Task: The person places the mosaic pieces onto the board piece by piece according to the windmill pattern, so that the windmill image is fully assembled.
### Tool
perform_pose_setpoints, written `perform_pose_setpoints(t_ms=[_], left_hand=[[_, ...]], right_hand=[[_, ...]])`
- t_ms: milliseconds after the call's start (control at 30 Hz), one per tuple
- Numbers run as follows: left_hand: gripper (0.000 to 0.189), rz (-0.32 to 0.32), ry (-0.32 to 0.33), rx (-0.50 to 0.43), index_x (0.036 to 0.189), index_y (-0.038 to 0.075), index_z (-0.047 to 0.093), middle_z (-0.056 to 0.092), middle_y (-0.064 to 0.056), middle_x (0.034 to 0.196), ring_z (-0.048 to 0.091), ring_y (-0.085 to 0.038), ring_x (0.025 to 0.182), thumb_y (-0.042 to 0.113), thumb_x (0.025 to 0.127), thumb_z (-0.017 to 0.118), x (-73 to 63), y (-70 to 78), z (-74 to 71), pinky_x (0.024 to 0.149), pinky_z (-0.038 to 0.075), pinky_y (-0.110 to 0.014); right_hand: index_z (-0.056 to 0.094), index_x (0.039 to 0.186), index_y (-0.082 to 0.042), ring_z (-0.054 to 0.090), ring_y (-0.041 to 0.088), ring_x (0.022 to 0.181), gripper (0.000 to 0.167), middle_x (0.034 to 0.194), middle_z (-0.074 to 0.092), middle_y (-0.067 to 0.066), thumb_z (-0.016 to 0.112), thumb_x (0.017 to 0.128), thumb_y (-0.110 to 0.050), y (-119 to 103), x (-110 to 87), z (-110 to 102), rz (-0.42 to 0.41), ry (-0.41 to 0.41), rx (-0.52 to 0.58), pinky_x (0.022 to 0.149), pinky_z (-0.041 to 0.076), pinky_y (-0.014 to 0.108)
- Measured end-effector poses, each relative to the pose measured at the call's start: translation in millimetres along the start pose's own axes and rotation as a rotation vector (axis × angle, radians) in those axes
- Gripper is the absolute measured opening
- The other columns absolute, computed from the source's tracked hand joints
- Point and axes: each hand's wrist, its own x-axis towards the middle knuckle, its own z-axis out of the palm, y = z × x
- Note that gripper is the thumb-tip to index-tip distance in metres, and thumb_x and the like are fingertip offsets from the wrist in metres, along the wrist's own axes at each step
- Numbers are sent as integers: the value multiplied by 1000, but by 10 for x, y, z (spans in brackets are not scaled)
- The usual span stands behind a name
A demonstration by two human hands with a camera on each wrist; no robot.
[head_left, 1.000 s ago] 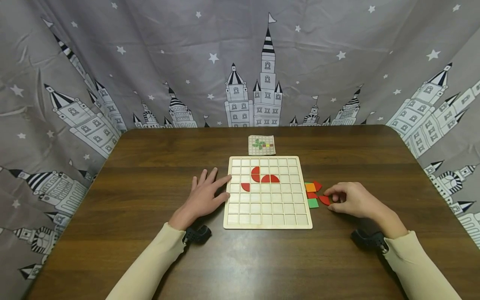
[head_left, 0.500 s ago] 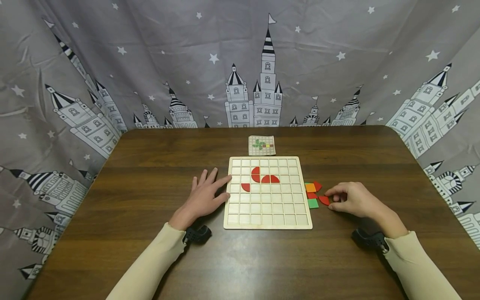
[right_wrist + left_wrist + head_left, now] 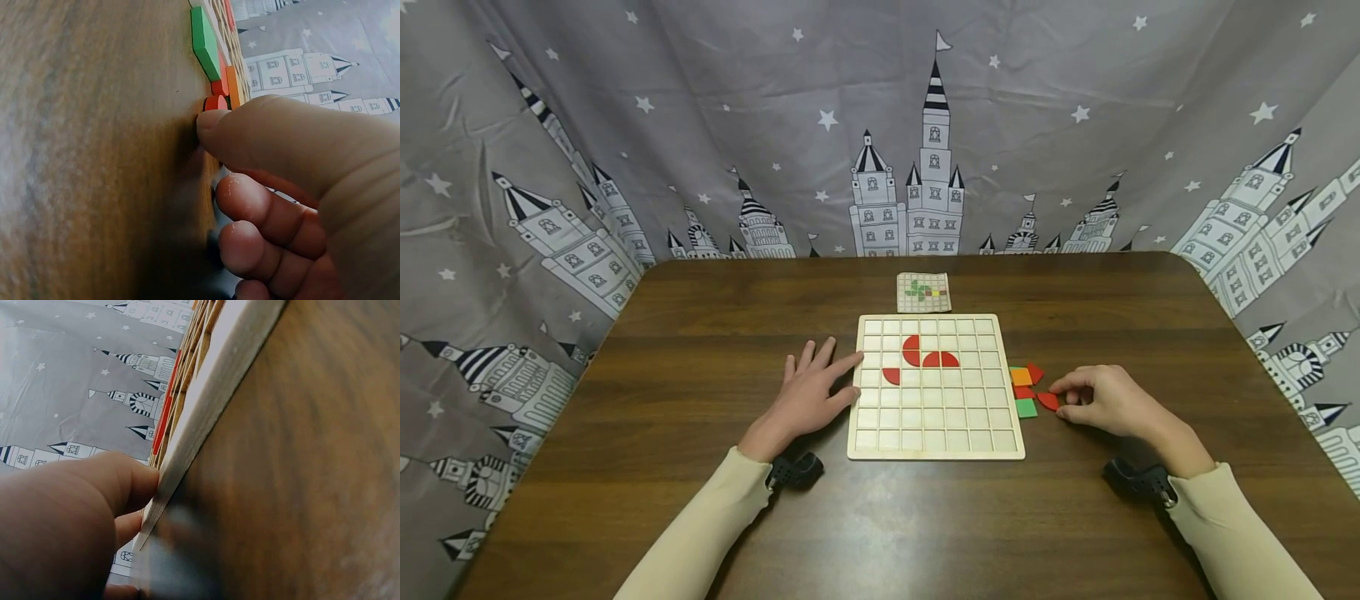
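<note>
Our right hand (image 3: 1103,402) pinches a red quarter-round (image 3: 1047,402) between thumb and finger on the table (image 3: 925,533), just right of the green piece (image 3: 1026,408). Left hand (image 3: 808,395), fingers extended, gripping nothing, touches the board (image 3: 934,401) at its left edge. We should lift lightly, sparing the green piece.

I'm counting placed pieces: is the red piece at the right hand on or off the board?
Off: the red piece lies right of the board, at the right hand.

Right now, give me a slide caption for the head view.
Left hand touches the gridded board; right hand pinches a red quarter-circle piece beside it.
</note>
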Motion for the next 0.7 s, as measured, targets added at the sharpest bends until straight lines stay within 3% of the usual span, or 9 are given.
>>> perform_pose_setpoints(t_ms=[167, 367, 700], left_hand=[[58, -1, 1, -2, 157, 25, 44, 15, -22, 170, 1, -50, 157, 38, 102, 57, -2, 0, -3, 119, -2, -76], [58, -2, 4, -4, 157, 25, 44, 15, -23, 170, 1, -50, 157, 38, 102, 57, -2, -2, -7, 119, -2, -76], [58, 1, 4, 4, 157, 25, 44, 16, -23, 170, 2, -50, 157, 38, 101, 58, 5, -1, -1, 119, -2, -76]], right_hand=[[78, 101, -5, 44, -1, 64, 20, 73, 57, -8, 78, 81, -2, 18, 4, 8, -14, 2, -7, 57, 38, 20], [77, 111, -3, 45, 1, 65, 35, 76, 60, -6, 67, 78, 5, 31, 23, 25, -23, 38, -25, 57, 40, 20], [76, 91, -13, 50, 8, 73, 21, 80, 61, -4, 88, 78, -25, -60, 26, 93, 4, 101, -113, 63, 42, 24]])
